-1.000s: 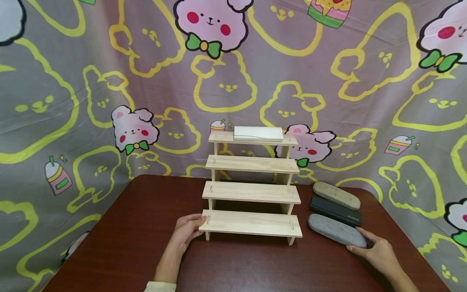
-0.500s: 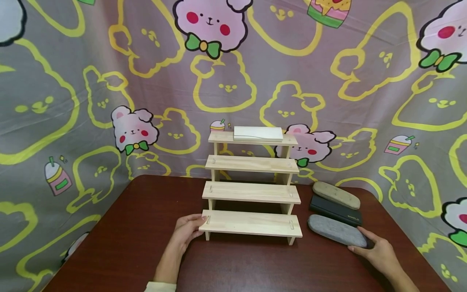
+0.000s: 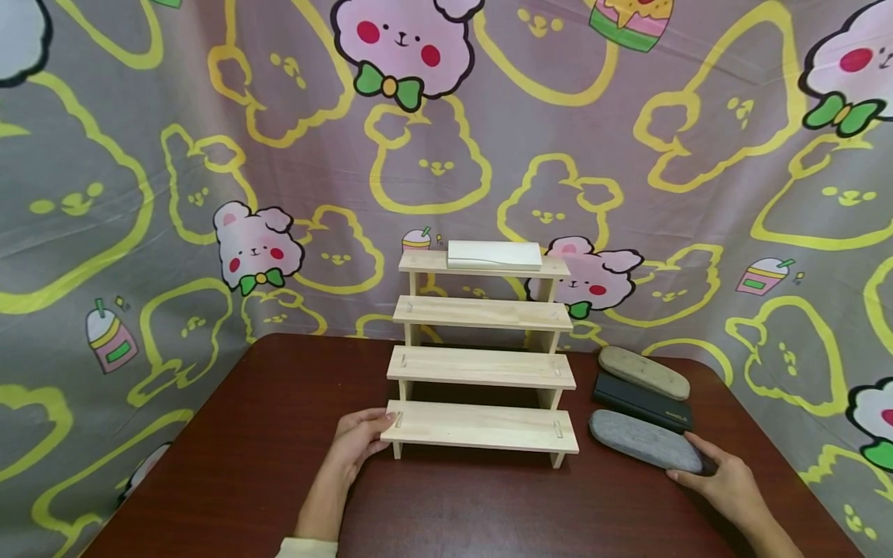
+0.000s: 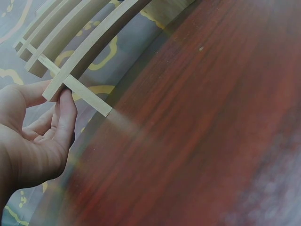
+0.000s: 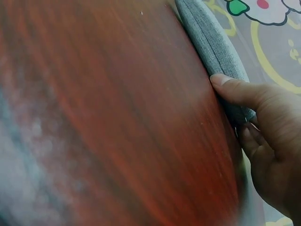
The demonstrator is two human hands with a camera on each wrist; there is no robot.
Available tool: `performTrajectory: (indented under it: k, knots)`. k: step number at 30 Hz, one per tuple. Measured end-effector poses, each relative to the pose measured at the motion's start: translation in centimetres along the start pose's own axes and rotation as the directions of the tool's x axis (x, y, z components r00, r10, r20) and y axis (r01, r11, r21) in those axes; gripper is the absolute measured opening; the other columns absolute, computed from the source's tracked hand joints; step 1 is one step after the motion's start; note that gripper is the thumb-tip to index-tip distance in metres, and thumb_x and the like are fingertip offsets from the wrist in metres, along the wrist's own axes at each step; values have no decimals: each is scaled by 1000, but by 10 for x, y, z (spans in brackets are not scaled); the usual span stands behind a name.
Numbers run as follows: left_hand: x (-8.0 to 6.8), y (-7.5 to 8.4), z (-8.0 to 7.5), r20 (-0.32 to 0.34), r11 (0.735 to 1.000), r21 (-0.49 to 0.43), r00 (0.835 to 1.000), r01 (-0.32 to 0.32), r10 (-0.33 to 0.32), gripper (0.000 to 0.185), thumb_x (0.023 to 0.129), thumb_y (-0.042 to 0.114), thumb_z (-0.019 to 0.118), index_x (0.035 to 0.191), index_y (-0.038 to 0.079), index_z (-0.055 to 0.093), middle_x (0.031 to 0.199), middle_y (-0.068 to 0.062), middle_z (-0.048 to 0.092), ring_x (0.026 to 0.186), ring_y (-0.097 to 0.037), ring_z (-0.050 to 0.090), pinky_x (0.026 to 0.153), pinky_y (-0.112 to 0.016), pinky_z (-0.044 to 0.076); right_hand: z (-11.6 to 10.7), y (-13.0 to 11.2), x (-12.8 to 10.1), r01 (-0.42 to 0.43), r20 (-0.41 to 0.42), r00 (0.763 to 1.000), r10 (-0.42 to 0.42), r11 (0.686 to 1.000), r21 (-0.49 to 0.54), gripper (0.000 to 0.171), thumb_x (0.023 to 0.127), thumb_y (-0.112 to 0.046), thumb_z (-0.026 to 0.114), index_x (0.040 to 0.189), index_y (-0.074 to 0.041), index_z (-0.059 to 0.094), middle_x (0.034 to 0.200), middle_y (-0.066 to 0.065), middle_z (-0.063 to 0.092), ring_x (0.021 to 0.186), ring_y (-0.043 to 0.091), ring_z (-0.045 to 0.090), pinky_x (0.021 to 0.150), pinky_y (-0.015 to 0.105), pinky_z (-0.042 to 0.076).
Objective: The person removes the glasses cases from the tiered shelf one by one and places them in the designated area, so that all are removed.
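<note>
Pickup of the grey case [image 3: 643,440] looked to be the step in hand: it lay flat on the table [image 3: 279,434], just right of the rack [image 3: 481,364] and nearest the person of three cases in a row, with the black case [image 3: 642,402] behind it and the tan case [image 3: 643,372] behind that. The right hand [image 3: 718,480] was at its near end. In the right wrist view the thumb [image 5: 237,89] pressed along the case's edge while the fingers [image 5: 251,136] curled under its end, so the hand gripped it, though the case had not left the wood. Lifting it next would call for a firm pinch and a level rise, clear of the black case close behind.

The left hand [image 3: 359,442] steadied the rack at the left end of its lowest step [image 3: 481,426], thumb [image 4: 28,92] on top and fingers [image 4: 66,117] curled beneath the board. A white box [image 3: 494,255] sat on the top step.
</note>
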State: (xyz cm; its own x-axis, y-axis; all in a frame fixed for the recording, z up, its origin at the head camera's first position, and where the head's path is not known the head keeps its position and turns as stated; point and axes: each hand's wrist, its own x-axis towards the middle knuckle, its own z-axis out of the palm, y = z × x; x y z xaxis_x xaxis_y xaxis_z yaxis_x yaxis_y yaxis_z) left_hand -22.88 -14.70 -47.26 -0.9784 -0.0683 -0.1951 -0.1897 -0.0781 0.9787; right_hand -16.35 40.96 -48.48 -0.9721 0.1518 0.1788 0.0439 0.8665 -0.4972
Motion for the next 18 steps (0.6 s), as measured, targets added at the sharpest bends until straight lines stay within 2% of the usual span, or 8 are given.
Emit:
performTrajectory:
  k: [2,4,5,8,12,16,17,18]
  knots:
    - [0,0,0,0,1000,0,1000,1,-1,46,92,9,68,130,-16,57,88,-4,72,74,-6,66,62,-18,54,-1,0,0,-6,11,1000,6,1000,4,89,72,-35,92,138,11,54,132,43,54,115,50,63,68,15,46]
    - [0,-1,0,0,1000,2,1000,3,-3,46,93,9,69,130,-16,57,88,-4,72,73,-6,66,62,-18,54,-3,0,1,-18,33,999,18,1000,20,90,73,-36,91,140,10,52,134,42,53,105,26,71,66,9,43]
    - [0,-1,0,0,1000,3,1000,4,-4,46,93,9,69,130,-16,57,88,-4,72,73,-6,66,62,-18,54,-4,1,1,-25,45,999,23,999,31,90,74,-36,91,141,10,51,135,42,53,99,12,71,66,8,43]
    - [0,-1,0,-1,1000,2,1000,4,-4,46,93,9,68,130,-16,57,88,-4,71,73,-6,66,62,-18,54,-5,1,1,-49,74,996,43,996,79,90,78,-35,89,144,10,47,140,40,50,87,-20,50,67,6,45]
    - [0,0,0,0,1000,-2,1000,1,-1,46,92,9,69,130,-16,57,86,-3,71,73,-6,65,61,-18,54,-7,0,-1,-67,74,996,57,988,140,87,81,-33,87,144,12,46,142,39,48,87,-29,41,68,4,45]
    - [1,-1,-1,6,1000,4,1000,-3,3,46,93,9,69,130,-16,57,86,-3,72,73,-6,66,61,-18,55,-11,-4,-3,-51,46,998,43,981,189,84,82,-31,86,143,12,48,139,34,56,93,-34,38,70,-1,43]
    - [1,-1,-1,7,1000,5,1000,-5,5,47,93,10,69,131,-16,57,86,-3,72,73,-6,66,62,-19,55,-12,-6,-3,-48,46,998,38,975,216,84,82,-30,86,144,12,47,136,27,63,94,-34,38,72,-1,43]
    - [1,-1,-1,9,1000,7,1000,-5,5,47,94,10,68,131,-16,57,87,-3,72,73,-6,66,62,-19,55,-13,-7,-3,-44,41,999,35,971,234,83,82,-29,86,144,11,47,133,13,68,95,-35,37,72,-1,44]
